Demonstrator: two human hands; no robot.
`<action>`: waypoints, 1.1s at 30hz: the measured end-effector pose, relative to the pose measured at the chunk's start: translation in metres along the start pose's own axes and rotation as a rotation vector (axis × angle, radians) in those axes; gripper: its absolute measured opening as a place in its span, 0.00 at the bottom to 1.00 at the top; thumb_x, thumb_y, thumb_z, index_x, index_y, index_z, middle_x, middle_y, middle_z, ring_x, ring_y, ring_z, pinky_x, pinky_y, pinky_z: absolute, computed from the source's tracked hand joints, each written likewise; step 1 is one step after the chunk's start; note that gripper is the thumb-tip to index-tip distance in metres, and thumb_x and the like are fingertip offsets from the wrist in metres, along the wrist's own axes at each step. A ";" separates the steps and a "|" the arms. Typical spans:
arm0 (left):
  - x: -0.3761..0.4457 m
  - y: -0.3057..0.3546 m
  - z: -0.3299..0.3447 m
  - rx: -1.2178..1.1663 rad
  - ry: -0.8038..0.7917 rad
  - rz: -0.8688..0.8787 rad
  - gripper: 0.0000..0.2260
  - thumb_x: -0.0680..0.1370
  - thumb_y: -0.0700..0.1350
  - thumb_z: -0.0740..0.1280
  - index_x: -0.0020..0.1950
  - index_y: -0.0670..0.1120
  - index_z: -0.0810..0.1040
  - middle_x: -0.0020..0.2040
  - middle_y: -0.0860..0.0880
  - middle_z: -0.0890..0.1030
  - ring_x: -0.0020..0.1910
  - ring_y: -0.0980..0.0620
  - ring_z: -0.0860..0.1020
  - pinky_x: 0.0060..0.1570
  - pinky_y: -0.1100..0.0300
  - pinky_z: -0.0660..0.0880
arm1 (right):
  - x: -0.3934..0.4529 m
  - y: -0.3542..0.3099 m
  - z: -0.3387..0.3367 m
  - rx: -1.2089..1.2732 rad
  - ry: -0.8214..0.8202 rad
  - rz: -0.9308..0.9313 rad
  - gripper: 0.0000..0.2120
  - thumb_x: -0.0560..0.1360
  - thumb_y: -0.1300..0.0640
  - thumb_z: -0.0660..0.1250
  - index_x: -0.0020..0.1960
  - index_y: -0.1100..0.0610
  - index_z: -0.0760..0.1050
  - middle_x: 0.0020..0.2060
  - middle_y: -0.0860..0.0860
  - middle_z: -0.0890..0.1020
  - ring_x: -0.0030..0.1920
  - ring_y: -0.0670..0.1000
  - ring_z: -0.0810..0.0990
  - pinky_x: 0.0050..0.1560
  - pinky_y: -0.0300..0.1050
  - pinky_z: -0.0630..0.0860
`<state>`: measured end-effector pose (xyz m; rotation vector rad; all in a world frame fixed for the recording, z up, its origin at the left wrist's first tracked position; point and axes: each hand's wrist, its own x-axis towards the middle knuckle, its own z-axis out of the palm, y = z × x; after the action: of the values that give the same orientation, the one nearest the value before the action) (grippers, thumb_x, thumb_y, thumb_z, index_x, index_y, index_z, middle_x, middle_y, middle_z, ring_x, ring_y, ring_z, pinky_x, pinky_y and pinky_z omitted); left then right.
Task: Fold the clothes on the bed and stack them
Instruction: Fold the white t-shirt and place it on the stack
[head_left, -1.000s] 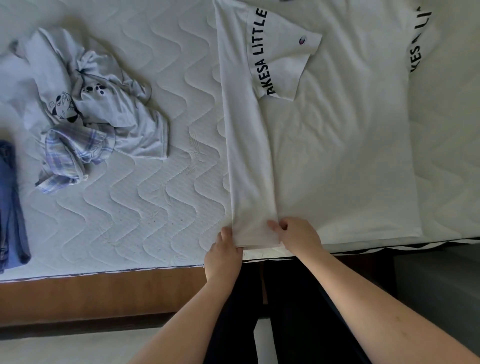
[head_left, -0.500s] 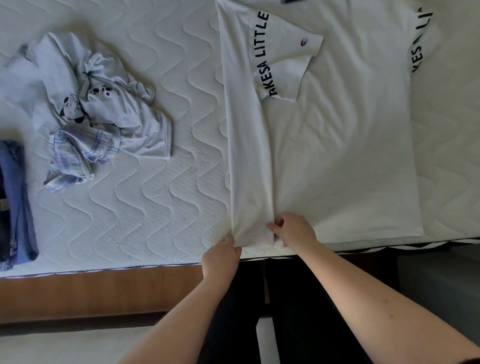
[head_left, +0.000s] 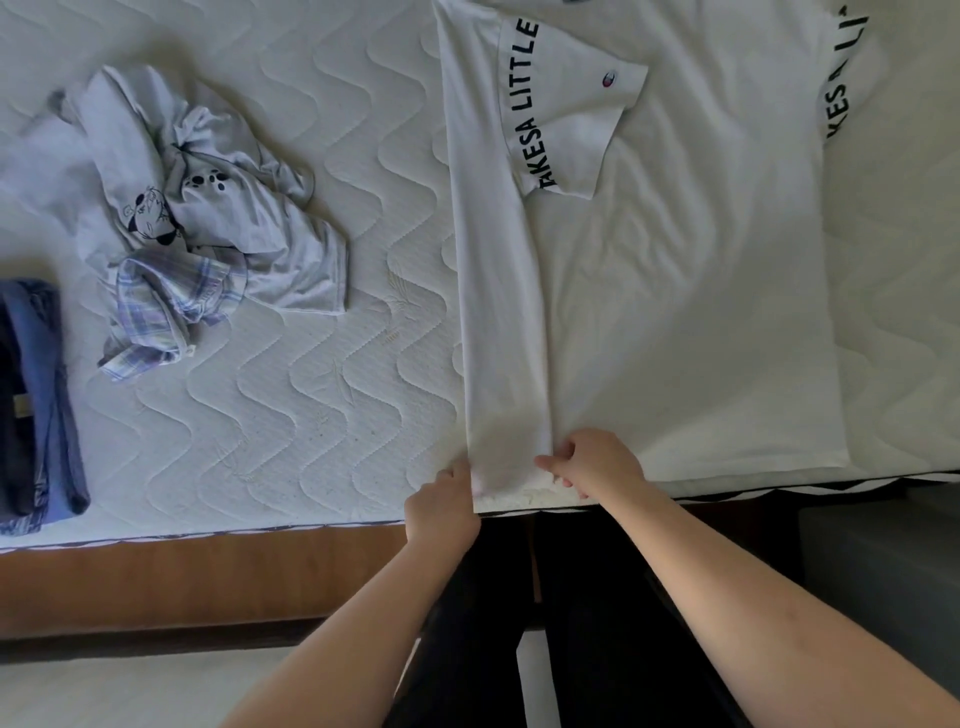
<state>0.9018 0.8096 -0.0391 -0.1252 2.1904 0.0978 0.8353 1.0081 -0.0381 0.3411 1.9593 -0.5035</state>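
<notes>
A white T-shirt (head_left: 675, 270) with black lettering on its sleeves lies flat on the mattress, its left side folded inward as a long strip with the sleeve laid over the body. At the near hem of that strip, my left hand (head_left: 441, 504) pinches the left corner. My right hand (head_left: 592, 465) grips the hem at the strip's right edge, fingers curled into the cloth. A crumpled pale T-shirt with a cartoon print (head_left: 208, 208) lies to the left, with a plaid garment (head_left: 161, 312) bunched against it.
Folded blue and dark clothes (head_left: 31, 400) are piled at the far left edge. The white quilted mattress (head_left: 311, 389) rests on a wooden bed frame (head_left: 197, 577) that runs along the near side. My dark trouser legs stand against the frame.
Both hands stay at the near hem of the folded strip with only slight shifts. The view has drifted a little, showing more of the blue pile on the left.
</notes>
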 end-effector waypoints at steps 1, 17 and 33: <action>0.003 -0.004 -0.005 0.036 -0.010 0.012 0.22 0.75 0.40 0.62 0.69 0.48 0.64 0.57 0.48 0.74 0.52 0.47 0.77 0.39 0.57 0.69 | 0.004 -0.001 -0.010 0.016 -0.022 -0.010 0.23 0.71 0.33 0.65 0.39 0.54 0.79 0.35 0.49 0.85 0.32 0.50 0.84 0.44 0.43 0.79; 0.144 0.044 -0.180 -0.050 0.620 0.384 0.24 0.81 0.51 0.61 0.76 0.45 0.63 0.76 0.45 0.65 0.75 0.46 0.62 0.71 0.51 0.60 | 0.094 -0.087 -0.177 1.092 0.383 -0.169 0.12 0.79 0.57 0.64 0.62 0.57 0.69 0.52 0.52 0.77 0.37 0.47 0.80 0.35 0.39 0.76; 0.224 0.060 -0.231 0.153 0.444 0.370 0.43 0.76 0.68 0.55 0.79 0.47 0.38 0.79 0.50 0.36 0.78 0.50 0.38 0.77 0.53 0.41 | 0.139 -0.116 -0.209 0.850 0.197 -0.042 0.08 0.76 0.56 0.67 0.44 0.61 0.76 0.27 0.50 0.82 0.21 0.45 0.78 0.19 0.33 0.67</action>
<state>0.5785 0.8300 -0.0857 0.3813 2.6321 0.1174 0.5597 1.0121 -0.0631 0.9046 1.8471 -1.3693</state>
